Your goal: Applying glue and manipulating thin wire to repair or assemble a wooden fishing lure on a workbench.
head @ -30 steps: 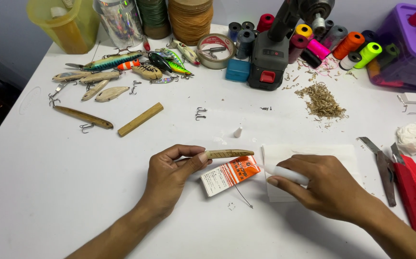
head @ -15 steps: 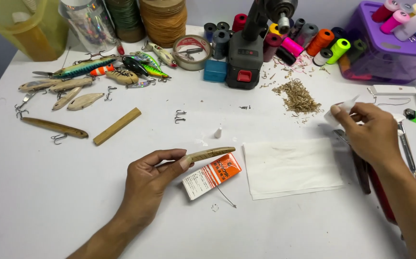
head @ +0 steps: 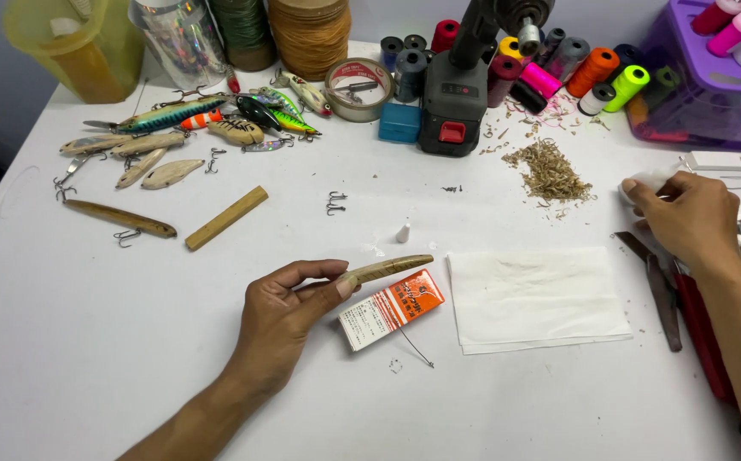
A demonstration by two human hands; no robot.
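Fingers of the left hand (head: 281,312) pinch a bare wooden lure body (head: 385,269), unpainted, no hooks fitted. Right hand (head: 691,218) closes loosely on a white tube (head: 648,181) at the surface (head: 89,341) edge.

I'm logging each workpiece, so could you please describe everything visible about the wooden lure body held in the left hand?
The wooden lure body is a slim, unpainted piece of light brown wood, tapered to a rounded tip at its free end. No hooks or hardware show on it. It lies almost level, tip pointing right and slightly up, held above the white table. The left hand pinches its near end between thumb and fingers. Its tip hangs just above the orange and white box; whether they touch cannot be told.
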